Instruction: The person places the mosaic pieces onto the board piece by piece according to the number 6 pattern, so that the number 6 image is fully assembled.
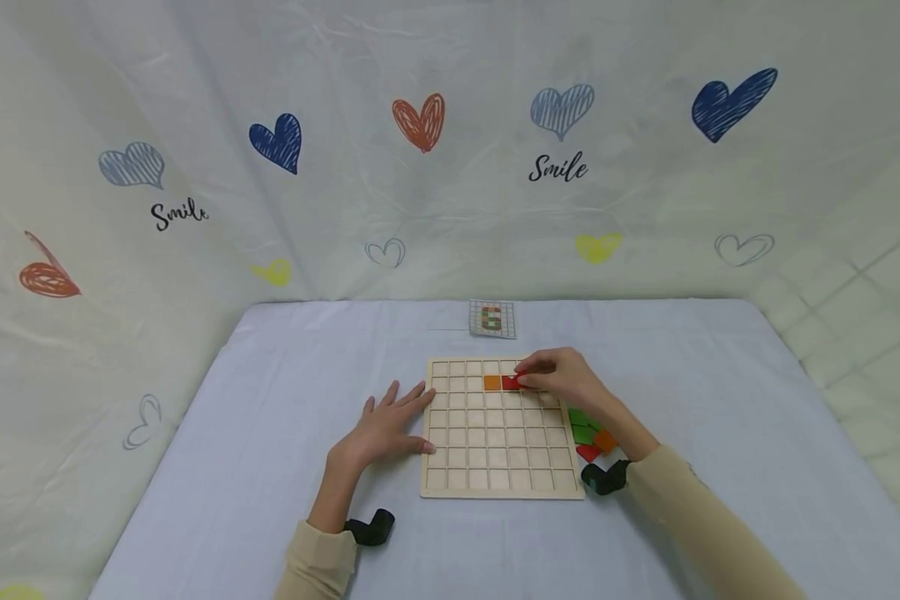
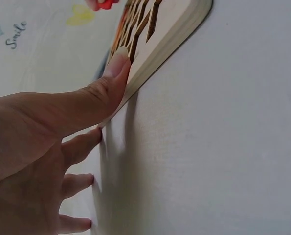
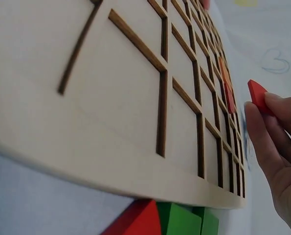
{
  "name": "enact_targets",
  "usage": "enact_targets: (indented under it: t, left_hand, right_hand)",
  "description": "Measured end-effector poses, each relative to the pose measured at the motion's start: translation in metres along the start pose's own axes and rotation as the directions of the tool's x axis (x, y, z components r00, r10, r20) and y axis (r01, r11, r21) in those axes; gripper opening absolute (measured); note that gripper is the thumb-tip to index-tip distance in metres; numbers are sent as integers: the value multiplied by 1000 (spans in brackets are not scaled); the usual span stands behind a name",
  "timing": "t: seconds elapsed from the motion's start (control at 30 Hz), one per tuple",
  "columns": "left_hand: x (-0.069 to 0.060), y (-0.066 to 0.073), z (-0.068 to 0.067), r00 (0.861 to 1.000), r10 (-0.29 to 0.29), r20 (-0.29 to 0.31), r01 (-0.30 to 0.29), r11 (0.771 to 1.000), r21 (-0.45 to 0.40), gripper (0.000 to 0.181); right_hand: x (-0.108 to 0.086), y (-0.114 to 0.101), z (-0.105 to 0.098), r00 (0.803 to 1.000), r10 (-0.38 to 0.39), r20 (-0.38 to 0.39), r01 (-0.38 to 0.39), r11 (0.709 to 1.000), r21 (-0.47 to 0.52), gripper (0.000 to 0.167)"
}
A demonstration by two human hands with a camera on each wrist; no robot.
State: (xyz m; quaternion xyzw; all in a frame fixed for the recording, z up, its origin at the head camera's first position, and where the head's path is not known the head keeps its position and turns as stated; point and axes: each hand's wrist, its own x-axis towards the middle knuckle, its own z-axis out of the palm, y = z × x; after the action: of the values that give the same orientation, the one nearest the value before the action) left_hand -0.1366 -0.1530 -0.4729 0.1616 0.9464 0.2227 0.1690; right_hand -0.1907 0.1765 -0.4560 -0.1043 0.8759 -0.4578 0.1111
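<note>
One pale sheet (image 1: 480, 212) printed with hearts and two "Smile" words hangs behind one desk (image 1: 292, 358) covered in white cloth. On the desk lies one square wooden board (image 1: 502, 493), its grooved grid seven cells wide and seven deep. Two beige sleeves (image 1: 712, 521) reach in from the near side.

Of the two hands, the left hand (image 1: 390, 427) lies at the board's left edge, its fingers spread wide and holding nothing; the thumb rests on the rim, and other fingertips touch the cloth. The right hand (image 1: 567, 377), over the board's upper right, pinches one red piece (image 3: 258, 96) between thumb and fingers, above the board and apart from its surface.

Two black devices (image 1: 372, 528) sit at the wrists, one each. One card (image 1: 492, 319) with a coloured figure on a grid lies beyond the board.

In the second row from the top sit two tiles side by side: one orange tile (image 1: 492, 382) and one red tile (image 1: 509, 382). Right of the board, several green pieces (image 1: 583, 435), too closely bunched to count, lie with one orange piece (image 1: 605, 441) and one red wedge (image 1: 588, 452).
</note>
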Motion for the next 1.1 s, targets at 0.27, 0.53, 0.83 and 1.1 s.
enact_targets:
  t: [0.27,0.53,0.83,1.1]
  left_hand:
    - [2,0,-3,1000,7,17,-6,999,-31,92]
    - [0,7,-9,1000,7,26,-7,999,-33,91]
    - [-1,8,-7,1000,-4,0,4,1000,-1,88]
    - [-1,9,-7,1000,7,-2,-7,1000,2,87]
  right_hand:
    - [10,-9,8,996,-68,54,68,998,-3,14]
    - [22,-18,19,992,-103,74,105,994,-29,11]
    - [32,-26,30,989,-127,78,131,991,-39,9]
    - [37,-30,37,985,-142,100,151,984,-95,8]
